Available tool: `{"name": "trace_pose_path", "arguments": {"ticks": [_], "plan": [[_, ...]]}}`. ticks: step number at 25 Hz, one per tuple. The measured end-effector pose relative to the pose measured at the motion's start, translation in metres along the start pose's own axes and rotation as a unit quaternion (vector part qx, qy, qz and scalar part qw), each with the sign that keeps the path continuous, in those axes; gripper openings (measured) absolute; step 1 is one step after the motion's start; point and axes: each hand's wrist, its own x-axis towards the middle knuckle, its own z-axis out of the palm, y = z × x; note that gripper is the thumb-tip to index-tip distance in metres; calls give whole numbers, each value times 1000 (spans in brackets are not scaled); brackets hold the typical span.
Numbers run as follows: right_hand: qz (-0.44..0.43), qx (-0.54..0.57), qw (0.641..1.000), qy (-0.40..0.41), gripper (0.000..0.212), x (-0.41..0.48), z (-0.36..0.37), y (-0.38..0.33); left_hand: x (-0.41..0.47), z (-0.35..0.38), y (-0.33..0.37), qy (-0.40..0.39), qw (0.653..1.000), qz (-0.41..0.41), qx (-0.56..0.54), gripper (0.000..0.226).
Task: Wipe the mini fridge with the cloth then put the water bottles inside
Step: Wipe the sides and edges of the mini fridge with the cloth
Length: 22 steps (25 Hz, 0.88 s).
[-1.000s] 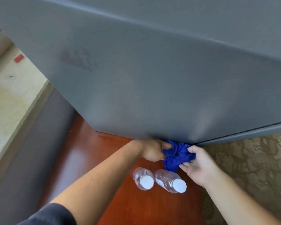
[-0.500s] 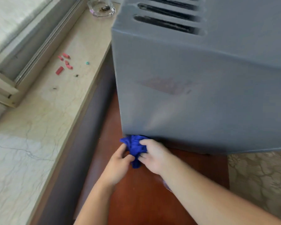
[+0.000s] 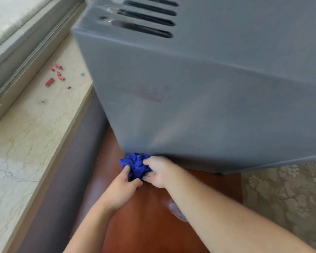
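Blue cloth [image 3: 135,164], bunched into a ball, now sits at the bottom rear corner of the grey mini fridge [image 3: 208,106], at about 6 o'clock in the view. A second ago it was pressed to the same lower edge but nearer the other end, so it has travelled along the base of the side panel. Both hands hold it. The left hand [image 3: 119,190] has its grip closed on a fold from below, and the right hand [image 3: 158,170] has its grip curled over the top.

The lower edge of this side looks wiped, though a faint reddish smudge [image 3: 146,94] shows higher up. No bottle is inside yet.

One water bottle [image 3: 176,210] shows only as a clear sliver on the red-brown tabletop [image 3: 135,225], at 5 o'clock from the hands. The right forearm hides most of it and could knock it. The second bottle is out of sight.

A marble window sill [image 3: 35,134] with small red scraps [image 3: 52,77] lies at 9 o'clock, and patterned carpet [image 3: 281,198] at 3 o'clock.
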Motion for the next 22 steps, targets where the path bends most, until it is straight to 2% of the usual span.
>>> {"name": "trace_pose_path", "arguments": {"ticks": [2,5,9,12,15,17,20,22], "plan": [[29,-43,999,11,35,-9,-45,-8,4,26,14,-45,997,-1,65,38],[30,-84,996,27,37,-23,-110,-13,4,74,43,-122,977,-10,173,44],[7,-64,997,41,43,-31,-196,-15,11,133,73,-173,956,-3,238,36],[-11,11,999,48,47,-36,-255,-9,24,172,102,-217,908,9,360,28],[-29,92,994,55,43,-43,-307,1,38,214,128,-255,839,27,480,13],[-29,123,991,44,37,-45,-330,12,47,237,139,-276,812,38,514,9],[-28,147,988,24,22,-50,-351,28,52,262,151,-288,777,39,558,24],[-23,132,991,18,17,-50,-357,37,55,269,155,-293,758,39,581,12]]}}
